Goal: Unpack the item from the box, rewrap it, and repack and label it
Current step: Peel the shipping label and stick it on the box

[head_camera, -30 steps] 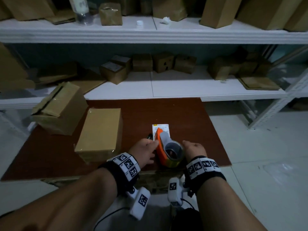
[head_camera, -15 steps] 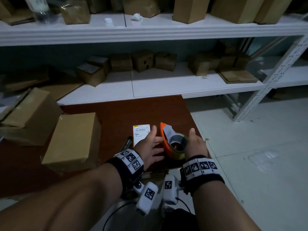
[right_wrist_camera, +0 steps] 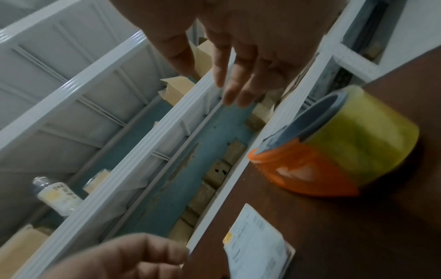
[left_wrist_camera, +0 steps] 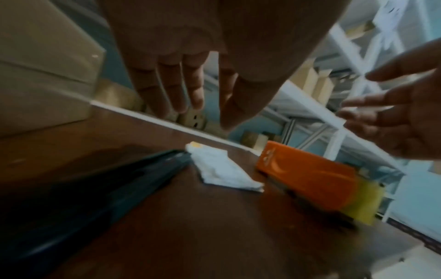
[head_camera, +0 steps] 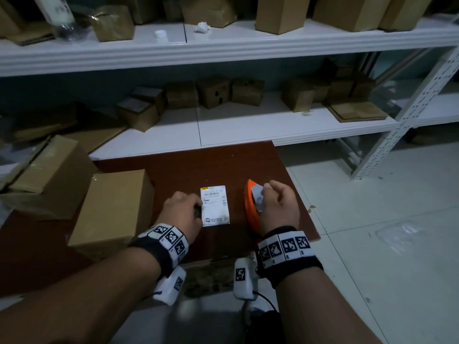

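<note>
A white shipping label (head_camera: 215, 206) lies flat on the brown table (head_camera: 211, 165). To its right stands an orange tape dispenser (head_camera: 250, 207) with a yellowish roll (right_wrist_camera: 365, 139). My right hand (head_camera: 267, 192) hovers just over it, fingers relaxed and apart from it (left_wrist_camera: 381, 113). My left hand (head_camera: 198, 207) hangs at the label's left edge, above a dark slim object (left_wrist_camera: 124, 177) on the table, holding nothing. A closed cardboard box (head_camera: 111, 207) sits on the table left of my left hand.
A second taped cardboard box (head_camera: 49, 177) leans behind the closed one. White shelving (head_camera: 248, 127) behind the table holds several small boxes and flattened cardboard. The table's right edge (head_camera: 305, 202) drops to a pale tiled floor.
Both hands were on the tape dispenser; it now stands right of the label. My left hand has moved left past the label, and my right hand has let go and lifted.
</note>
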Demonstrator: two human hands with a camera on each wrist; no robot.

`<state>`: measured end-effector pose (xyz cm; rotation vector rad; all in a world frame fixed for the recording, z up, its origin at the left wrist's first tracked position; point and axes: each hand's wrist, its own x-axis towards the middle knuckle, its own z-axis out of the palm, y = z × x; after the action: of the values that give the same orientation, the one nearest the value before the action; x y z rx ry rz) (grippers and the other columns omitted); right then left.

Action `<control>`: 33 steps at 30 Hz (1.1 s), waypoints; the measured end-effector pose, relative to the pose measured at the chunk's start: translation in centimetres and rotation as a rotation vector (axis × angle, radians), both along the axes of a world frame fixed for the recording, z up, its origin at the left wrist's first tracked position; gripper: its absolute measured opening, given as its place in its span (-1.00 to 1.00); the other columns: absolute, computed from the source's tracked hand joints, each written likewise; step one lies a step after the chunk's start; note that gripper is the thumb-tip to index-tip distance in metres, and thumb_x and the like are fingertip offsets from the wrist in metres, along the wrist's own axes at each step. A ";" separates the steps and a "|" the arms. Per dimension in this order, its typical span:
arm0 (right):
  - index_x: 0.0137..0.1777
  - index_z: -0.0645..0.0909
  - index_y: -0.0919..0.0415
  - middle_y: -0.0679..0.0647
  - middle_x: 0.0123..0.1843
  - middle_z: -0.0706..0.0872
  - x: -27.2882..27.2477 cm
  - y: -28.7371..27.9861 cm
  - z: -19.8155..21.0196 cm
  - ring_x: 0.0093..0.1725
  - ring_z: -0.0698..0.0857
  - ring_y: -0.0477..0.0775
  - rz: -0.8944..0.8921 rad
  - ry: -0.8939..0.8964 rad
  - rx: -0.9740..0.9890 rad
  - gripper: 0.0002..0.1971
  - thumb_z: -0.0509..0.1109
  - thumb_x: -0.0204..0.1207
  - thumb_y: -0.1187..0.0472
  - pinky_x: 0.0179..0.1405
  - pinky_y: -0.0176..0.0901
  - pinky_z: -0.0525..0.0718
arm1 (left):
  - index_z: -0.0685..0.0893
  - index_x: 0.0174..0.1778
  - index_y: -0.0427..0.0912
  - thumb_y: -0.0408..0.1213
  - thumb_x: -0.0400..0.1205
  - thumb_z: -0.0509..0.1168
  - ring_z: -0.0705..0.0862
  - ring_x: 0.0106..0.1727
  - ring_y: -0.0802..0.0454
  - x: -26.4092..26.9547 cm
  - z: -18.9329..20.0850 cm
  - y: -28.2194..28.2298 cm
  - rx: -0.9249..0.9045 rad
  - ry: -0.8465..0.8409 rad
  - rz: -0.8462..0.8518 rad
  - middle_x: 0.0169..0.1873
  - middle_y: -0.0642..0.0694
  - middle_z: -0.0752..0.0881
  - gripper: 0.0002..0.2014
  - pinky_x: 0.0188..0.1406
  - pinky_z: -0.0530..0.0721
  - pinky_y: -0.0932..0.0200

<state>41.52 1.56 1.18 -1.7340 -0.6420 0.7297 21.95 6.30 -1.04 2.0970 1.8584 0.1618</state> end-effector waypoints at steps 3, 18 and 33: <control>-0.03 0.72 0.10 -0.08 -0.23 0.79 -1.1 0.2 -0.1 -0.30 0.68 -0.18 0.055 0.044 0.034 -0.84 0.35 0.63 0.07 -0.24 -0.29 0.60 | 0.61 0.29 0.14 -0.26 0.53 0.48 0.59 0.22 -0.12 -1.3 -0.8 -0.4 -0.143 0.107 0.005 0.35 -0.11 0.45 -0.57 0.23 0.64 0.05; -0.21 0.70 0.06 -0.03 -0.29 0.83 -2.4 0.9 -1.9 -0.32 0.74 -0.03 0.169 0.174 -0.052 -0.74 0.37 0.60 -0.07 -0.10 0.11 0.75 | 0.57 0.43 -0.10 -0.30 0.62 0.36 0.61 0.26 -0.26 -1.5 -0.8 3.9 -0.161 0.219 0.152 0.31 -0.25 0.48 -0.57 0.25 0.67 -0.09; -0.24 0.65 0.01 0.06 -0.27 0.83 -2.4 1.6 -3.1 -0.25 0.76 0.13 0.198 0.168 -0.093 -0.74 0.36 0.54 -0.13 -0.01 0.34 0.79 | 0.12 0.73 0.10 -0.13 0.66 0.26 0.20 0.69 -0.06 3.1 -3.0 6.4 -0.086 0.216 -0.058 0.69 0.01 0.32 -0.28 0.53 0.17 -0.25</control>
<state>39.10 3.13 -1.89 -1.6862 -0.6785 1.0459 25.09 12.69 -4.03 2.1786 1.8830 -0.1618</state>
